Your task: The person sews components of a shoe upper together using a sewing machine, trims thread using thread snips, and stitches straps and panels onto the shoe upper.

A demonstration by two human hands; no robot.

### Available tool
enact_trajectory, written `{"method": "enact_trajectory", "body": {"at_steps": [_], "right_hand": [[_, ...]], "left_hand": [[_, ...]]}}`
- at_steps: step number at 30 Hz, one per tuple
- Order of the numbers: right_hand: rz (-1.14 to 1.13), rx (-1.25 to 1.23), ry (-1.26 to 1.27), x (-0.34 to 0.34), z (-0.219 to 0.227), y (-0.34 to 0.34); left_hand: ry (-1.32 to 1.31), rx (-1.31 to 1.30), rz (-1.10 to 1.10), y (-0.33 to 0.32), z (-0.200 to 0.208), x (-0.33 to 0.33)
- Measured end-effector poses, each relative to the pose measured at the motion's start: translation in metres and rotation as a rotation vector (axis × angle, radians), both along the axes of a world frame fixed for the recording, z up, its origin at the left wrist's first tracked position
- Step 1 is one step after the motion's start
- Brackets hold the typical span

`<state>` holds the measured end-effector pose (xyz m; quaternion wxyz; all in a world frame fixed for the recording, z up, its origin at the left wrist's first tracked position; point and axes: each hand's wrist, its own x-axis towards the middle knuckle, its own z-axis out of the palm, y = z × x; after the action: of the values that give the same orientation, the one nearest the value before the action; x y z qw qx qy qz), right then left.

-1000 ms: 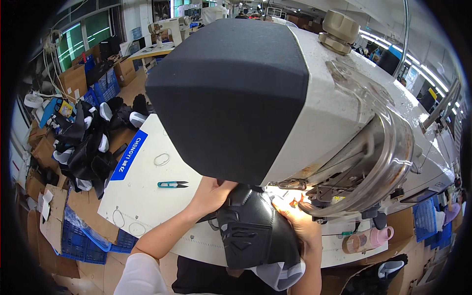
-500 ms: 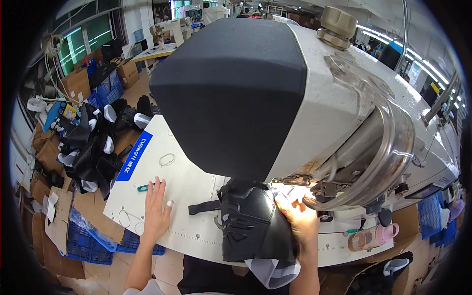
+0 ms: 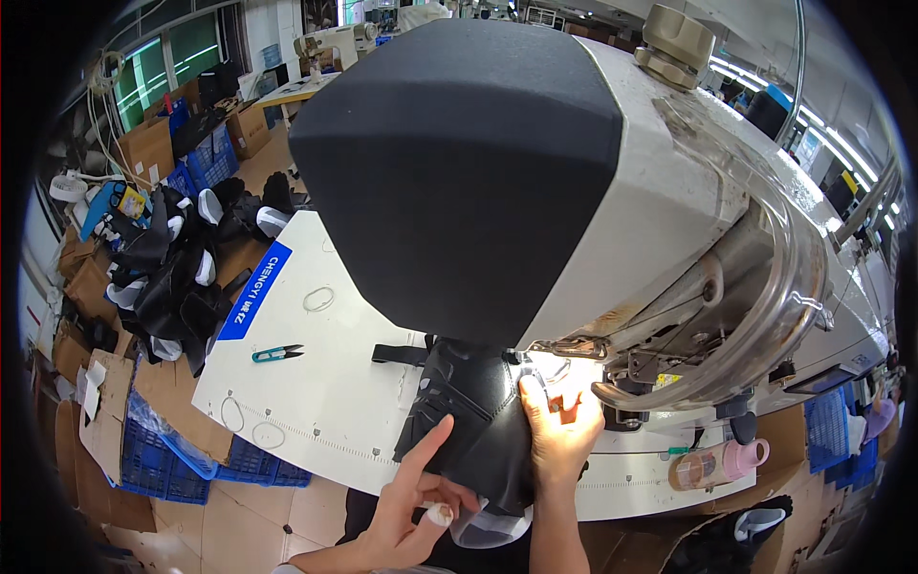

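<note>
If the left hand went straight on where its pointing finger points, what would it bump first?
Probably the black piece right by the left hand, maybe already touching it. Beyond that, the line runs toward the sewing machine, though depth is hard to judge.

The white table point(image 3: 335, 397) carries a sewing machine point(image 3: 459, 191), teal snips point(image 3: 277, 354) and a pink-lidded bottle point(image 3: 712, 465)

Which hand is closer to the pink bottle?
Right. The right hand is to the left of the pink bottle; the left hand is farther left, by the lower part of the black piece.
</note>
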<state>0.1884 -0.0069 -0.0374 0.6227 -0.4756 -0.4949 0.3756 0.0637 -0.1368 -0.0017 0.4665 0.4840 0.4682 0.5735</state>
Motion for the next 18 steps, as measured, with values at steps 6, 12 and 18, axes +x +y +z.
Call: {"method": "enact_trajectory", "body": {"at_steps": [6,12,18], "right_hand": [[-0.07,0.003,-0.032,-0.024,0.006,-0.02],[0.218,0.038,0.121,-0.016,0.003,-0.036],[0.156,0.023,0.176,-0.018,0.001,-0.035]], "left_hand": [[-0.014,0.195,0.158,0.031,0.002,-0.006],[0.161,0.164,0.237,0.052,0.004,-0.026],[0.15,0.159,0.158,0.06,0.011,-0.037]]}}
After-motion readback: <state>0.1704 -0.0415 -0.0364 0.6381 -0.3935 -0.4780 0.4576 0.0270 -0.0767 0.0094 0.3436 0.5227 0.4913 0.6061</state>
